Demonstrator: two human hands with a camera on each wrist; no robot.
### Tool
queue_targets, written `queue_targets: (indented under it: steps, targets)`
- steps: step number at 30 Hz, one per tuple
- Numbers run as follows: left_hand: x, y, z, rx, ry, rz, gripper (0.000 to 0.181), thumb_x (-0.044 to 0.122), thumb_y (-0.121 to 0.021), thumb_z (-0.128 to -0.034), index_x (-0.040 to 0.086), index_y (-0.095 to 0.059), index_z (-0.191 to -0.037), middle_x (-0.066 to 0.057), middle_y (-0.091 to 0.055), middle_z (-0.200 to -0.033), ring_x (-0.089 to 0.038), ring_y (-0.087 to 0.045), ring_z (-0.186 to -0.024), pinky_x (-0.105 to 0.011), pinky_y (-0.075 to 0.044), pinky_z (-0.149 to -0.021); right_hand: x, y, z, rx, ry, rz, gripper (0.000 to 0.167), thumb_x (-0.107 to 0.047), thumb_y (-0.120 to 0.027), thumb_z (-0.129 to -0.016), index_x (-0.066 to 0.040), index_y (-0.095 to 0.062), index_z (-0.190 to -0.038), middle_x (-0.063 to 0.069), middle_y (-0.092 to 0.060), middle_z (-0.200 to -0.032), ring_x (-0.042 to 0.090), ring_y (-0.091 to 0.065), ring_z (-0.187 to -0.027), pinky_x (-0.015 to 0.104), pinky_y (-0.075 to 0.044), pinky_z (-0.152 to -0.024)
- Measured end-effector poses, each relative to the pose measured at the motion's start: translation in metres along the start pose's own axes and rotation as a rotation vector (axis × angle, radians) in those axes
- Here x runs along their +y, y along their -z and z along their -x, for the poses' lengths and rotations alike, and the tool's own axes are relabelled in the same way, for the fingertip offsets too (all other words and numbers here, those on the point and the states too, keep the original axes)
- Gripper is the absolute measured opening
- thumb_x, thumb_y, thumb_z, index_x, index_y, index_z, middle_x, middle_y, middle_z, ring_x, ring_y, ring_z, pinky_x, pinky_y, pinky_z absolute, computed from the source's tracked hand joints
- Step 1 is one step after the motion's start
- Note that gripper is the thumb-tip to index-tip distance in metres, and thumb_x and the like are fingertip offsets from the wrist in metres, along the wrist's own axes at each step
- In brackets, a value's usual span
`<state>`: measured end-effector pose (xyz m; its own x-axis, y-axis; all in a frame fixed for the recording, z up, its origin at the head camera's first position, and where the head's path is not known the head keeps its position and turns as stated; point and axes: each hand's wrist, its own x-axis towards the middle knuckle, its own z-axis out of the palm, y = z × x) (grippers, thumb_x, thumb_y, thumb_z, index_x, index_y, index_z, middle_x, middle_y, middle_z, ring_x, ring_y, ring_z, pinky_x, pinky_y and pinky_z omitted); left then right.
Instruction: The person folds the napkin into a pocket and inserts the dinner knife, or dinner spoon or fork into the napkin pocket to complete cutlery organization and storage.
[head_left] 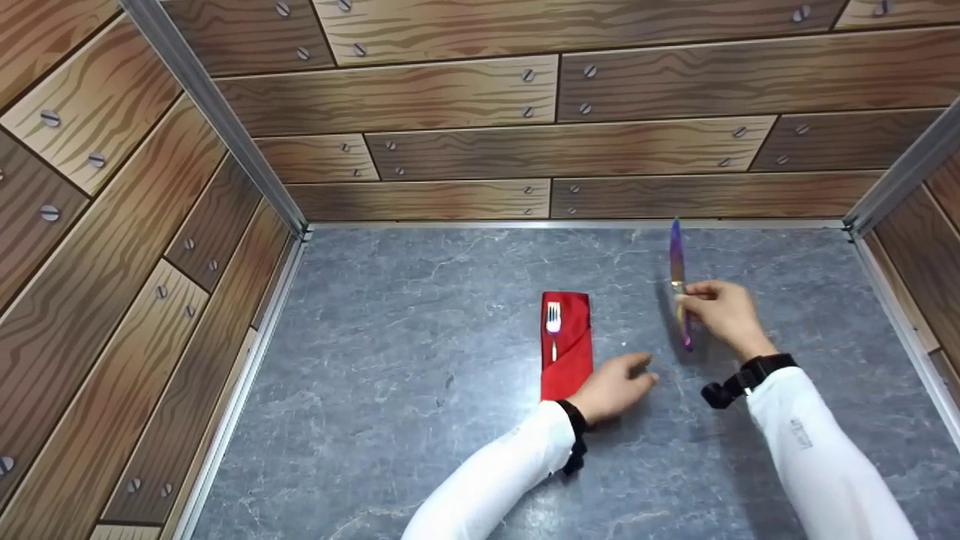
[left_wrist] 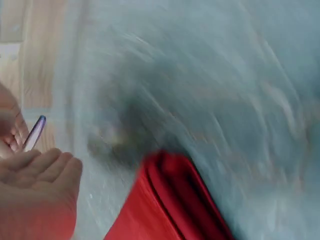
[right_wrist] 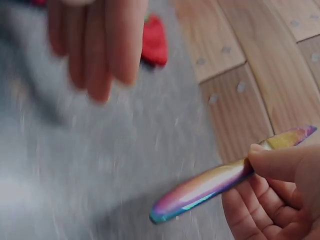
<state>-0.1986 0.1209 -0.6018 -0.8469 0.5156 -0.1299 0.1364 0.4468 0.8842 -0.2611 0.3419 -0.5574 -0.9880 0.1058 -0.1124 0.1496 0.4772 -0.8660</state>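
A rainbow-coloured table knife (head_left: 677,259) is pinched between the thumb and fingers of my right hand (head_left: 724,311), its blade pointing toward the back wall. In the right wrist view the knife's shiny rounded handle (right_wrist: 200,192) sticks out past the thumb. A red folded napkin (head_left: 568,375) lies left of the knife, with a fork (head_left: 553,319) on its upper part, the fork's lower end tucked into a fold. My left hand (head_left: 611,386) is beside the napkin's lower right side, fingers extended and holding nothing; its wrist hides the napkin's near end.
Everything lies on a grey marbled tabletop (head_left: 375,375). Wood-patterned panels stand at the back (head_left: 465,150), at the left (head_left: 172,322) and at the right, with metal strips along their edges. Both wrists wear black straps with cameras.
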Motion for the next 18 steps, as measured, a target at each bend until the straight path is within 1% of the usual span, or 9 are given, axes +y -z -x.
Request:
queue_targets:
  steps: [2, 4, 6, 7, 9, 10, 12, 15, 18]
  targets:
    - [0.002, 0.001, -0.001, 0.077, 0.076, 0.167, 0.048, 0.023, -0.064, -0.1002, 0.001, -0.058, -0.142, -0.004, -0.067, -0.134, -0.008, -0.061, -0.12, -0.02, -0.047, -0.1, -0.008, -0.005, 0.002, -0.031, -0.031, -0.087, 0.049, -0.022, -0.072, -0.098, 0.014, -0.059, -0.13, 0.012, -0.072, -0.106, 0.008, -0.072, -0.08, 0.028, -0.06, -0.079]
    - [0.003, 0.001, -0.003, 0.132, 0.135, 0.36, 0.048, 0.019, -0.067, -0.0985, -0.003, -0.059, -0.141, -0.007, -0.071, -0.125, -0.013, -0.067, -0.111, -0.024, -0.053, -0.094, -0.014, -0.01, 0.004, -0.057, -0.059, -0.166, 0.053, -0.024, -0.072, -0.098, 0.014, -0.057, -0.132, 0.005, -0.072, -0.104, 0.01, -0.072, -0.082, 0.03, -0.06, -0.082]
    - [0.003, 0.002, -0.002, 0.161, 0.164, 0.56, 0.048, 0.015, -0.068, -0.0977, -0.007, -0.058, -0.139, -0.012, -0.072, -0.12, -0.021, -0.07, -0.106, -0.03, -0.057, -0.09, -0.019, -0.015, 0.007, -0.08, -0.073, -0.238, 0.056, -0.024, -0.073, -0.097, 0.015, -0.056, -0.132, 0.0, -0.072, -0.1, 0.01, -0.072, -0.083, 0.031, -0.06, -0.082]
    - [0.003, 0.003, -0.002, 0.168, 0.174, 0.642, 0.048, 0.013, -0.068, -0.0976, -0.008, -0.057, -0.139, -0.013, -0.072, -0.119, -0.025, -0.071, -0.105, -0.032, -0.058, -0.088, -0.021, -0.019, 0.008, -0.091, -0.079, -0.275, 0.056, -0.023, -0.074, -0.097, 0.016, -0.055, -0.132, -0.001, -0.071, -0.098, 0.01, -0.072, -0.083, 0.03, -0.06, -0.082]
    - [0.003, 0.006, 0.001, 0.162, 0.172, 0.776, 0.048, 0.01, -0.068, -0.0975, -0.01, -0.055, -0.139, -0.018, -0.071, -0.119, -0.035, -0.071, -0.104, -0.038, -0.06, -0.086, -0.025, -0.025, 0.01, -0.114, -0.095, -0.341, 0.056, -0.021, -0.075, -0.096, 0.016, -0.054, -0.131, 0.0, -0.071, -0.097, 0.011, -0.072, -0.084, 0.03, -0.06, -0.083]
    - [0.003, 0.008, 0.002, 0.158, 0.167, 0.819, 0.047, 0.008, -0.068, -0.0974, -0.011, -0.055, -0.139, -0.02, -0.07, -0.119, -0.037, -0.071, -0.104, -0.04, -0.06, -0.086, -0.027, -0.029, 0.012, -0.124, -0.102, -0.363, 0.055, -0.021, -0.075, -0.095, 0.016, -0.054, -0.131, 0.001, -0.071, -0.097, 0.012, -0.072, -0.084, 0.03, -0.06, -0.083]
    - [0.003, 0.012, 0.005, 0.146, 0.149, 0.853, 0.045, 0.006, -0.068, -0.0973, -0.011, -0.056, -0.138, -0.025, -0.07, -0.118, -0.039, -0.072, -0.103, -0.042, -0.06, -0.086, -0.03, -0.035, 0.014, -0.144, -0.111, -0.393, 0.054, -0.02, -0.076, -0.095, 0.016, -0.055, -0.129, 0.003, -0.071, -0.098, 0.013, -0.072, -0.084, 0.03, -0.06, -0.083]
    - [0.002, 0.018, 0.008, 0.149, 0.13, 0.876, 0.034, 0.001, -0.068, -0.096, -0.011, -0.064, -0.128, -0.029, -0.071, -0.108, -0.037, -0.074, -0.094, -0.043, -0.06, -0.084, -0.034, -0.042, 0.016, -0.173, -0.115, -0.413, 0.052, -0.018, -0.077, -0.094, 0.016, -0.055, -0.128, 0.005, -0.07, -0.099, 0.014, -0.072, -0.084, 0.03, -0.06, -0.082]
    - [0.002, 0.022, 0.011, 0.155, 0.122, 0.875, 0.021, -0.001, -0.068, -0.0952, -0.007, -0.071, -0.115, -0.029, -0.072, -0.1, -0.031, -0.075, -0.086, -0.042, -0.061, -0.083, -0.037, -0.046, 0.018, -0.199, -0.105, -0.427, 0.05, -0.017, -0.077, -0.094, 0.015, -0.057, -0.126, 0.006, -0.07, -0.099, 0.015, -0.072, -0.084, 0.031, -0.06, -0.082]
